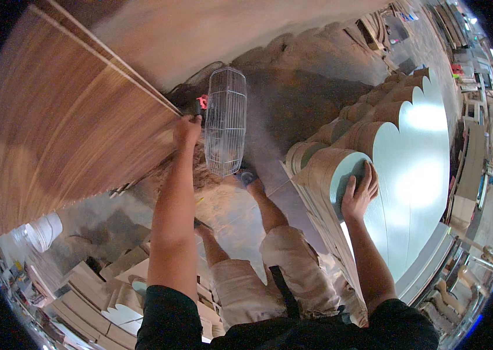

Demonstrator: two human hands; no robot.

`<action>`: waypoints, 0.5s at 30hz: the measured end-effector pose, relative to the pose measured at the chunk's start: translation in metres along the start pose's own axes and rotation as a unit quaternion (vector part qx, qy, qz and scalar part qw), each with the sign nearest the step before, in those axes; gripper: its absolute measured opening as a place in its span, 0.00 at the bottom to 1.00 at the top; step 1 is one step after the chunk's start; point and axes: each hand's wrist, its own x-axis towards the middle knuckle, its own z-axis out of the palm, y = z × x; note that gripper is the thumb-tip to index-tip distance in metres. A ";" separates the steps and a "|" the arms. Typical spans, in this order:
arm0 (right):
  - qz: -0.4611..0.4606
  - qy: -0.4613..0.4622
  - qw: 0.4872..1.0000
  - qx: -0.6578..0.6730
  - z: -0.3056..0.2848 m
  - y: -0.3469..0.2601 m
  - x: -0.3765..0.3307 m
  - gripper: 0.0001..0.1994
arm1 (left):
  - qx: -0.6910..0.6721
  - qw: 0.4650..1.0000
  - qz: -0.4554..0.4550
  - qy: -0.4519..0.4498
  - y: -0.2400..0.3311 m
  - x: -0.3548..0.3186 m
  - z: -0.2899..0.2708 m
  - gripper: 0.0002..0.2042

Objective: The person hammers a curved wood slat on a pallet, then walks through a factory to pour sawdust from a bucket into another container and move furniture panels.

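Observation:
My left hand [187,130] reaches forward and is closed around a dark part with a red piece at the back of a fan [226,125]. The fan has a round wire cage, seen nearly edge-on. My fingers partly hide what they grip. My right hand [361,191] lies with its fingers extended on the pale green top face of a stack of boards [413,169]. Brown, layered sides and a wavy, scalloped edge mark this stack. The hand rests on the rounded lobe nearest me.
A large brown, streaked surface [71,134] fills the left. Two pale cords [109,58] slant from the upper left toward my left hand. Flat boards [80,303] lie at the lower left, near a white roll-like object [44,231]. My legs stand between fan and stack.

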 end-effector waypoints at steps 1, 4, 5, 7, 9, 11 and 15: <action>-0.005 0.000 1.000 0.000 0.000 0.000 0.002 0.29 | 0.034 0.999 0.014 0.033 -0.002 -0.001 0.001 0.20; 0.018 0.003 1.000 -0.017 -0.003 0.007 -0.005 0.29 | 0.025 0.997 0.039 -0.058 0.043 -0.012 -0.026 0.20; 0.016 0.000 1.000 -0.014 -0.003 0.005 -0.004 0.30 | 0.036 0.996 0.038 -0.068 0.036 -0.010 -0.028 0.20; 0.011 -0.006 1.000 -0.009 -0.004 0.001 -0.002 0.30 | 0.024 0.996 0.036 -0.081 0.029 -0.006 -0.024 0.21; 0.014 -0.010 1.000 -0.001 -0.005 -0.001 -0.001 0.30 | 0.012 0.995 0.034 -0.090 0.027 -0.006 -0.023 0.21; 0.014 -0.013 1.000 0.001 -0.004 -0.001 -0.001 0.30 | -0.002 0.995 0.030 -0.091 0.033 -0.010 -0.016 0.22; 0.016 -0.015 1.000 -0.008 -0.003 0.003 -0.002 0.30 | 0.017 0.996 0.036 -0.084 0.065 -0.020 -0.025 0.19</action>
